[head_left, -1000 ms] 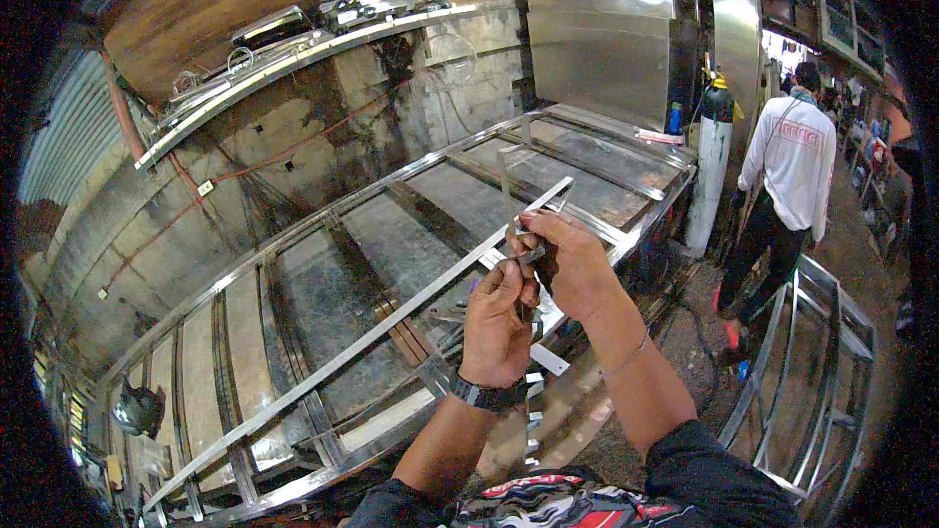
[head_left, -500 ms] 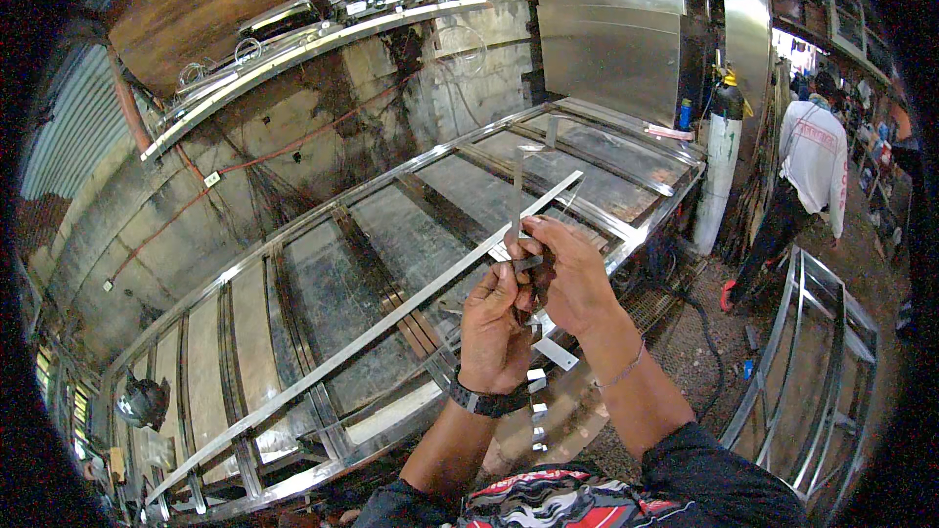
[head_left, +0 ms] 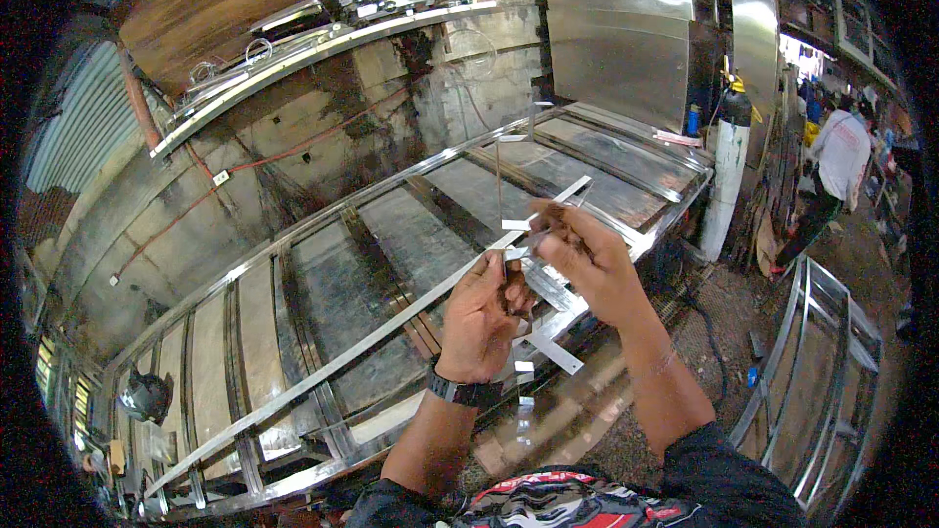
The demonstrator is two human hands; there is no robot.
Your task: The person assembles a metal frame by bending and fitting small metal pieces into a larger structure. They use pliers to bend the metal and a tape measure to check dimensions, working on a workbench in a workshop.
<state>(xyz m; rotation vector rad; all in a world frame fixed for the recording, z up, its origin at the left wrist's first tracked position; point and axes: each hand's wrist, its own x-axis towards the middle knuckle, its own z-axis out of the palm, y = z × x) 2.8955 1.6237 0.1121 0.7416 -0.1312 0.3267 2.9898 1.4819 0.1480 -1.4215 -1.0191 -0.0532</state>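
A thin, shiny metal strip (head_left: 515, 226) bent into repeated steps runs upright through the middle of the view, above and below my hands. My left hand (head_left: 480, 318) is closed on it, thumb and fingers pinched near its middle. Just to the right and slightly higher, my right hand (head_left: 593, 264) has its fingers curled against the strip at a bend; the exact contact is partly hidden. Behind the hands lies a long flat metal bar (head_left: 377, 333), slanting across a large metal frame (head_left: 277, 412). A short flat plate with a hole (head_left: 554, 352) shows beneath my hands.
A dark helmet (head_left: 144, 398) sits at the frame's left end. Beyond its right end stands a gas cylinder (head_left: 728, 176). Another metal frame (head_left: 804, 357) leans at the right, near a person in a white shirt (head_left: 841, 154). A shelf (head_left: 323, 49) holds metal parts.
My right hand has shifted slightly right, away from the left, and its fingers have moved along the strip. The strip's steps now face more toward view. The person at right has walked farther off.
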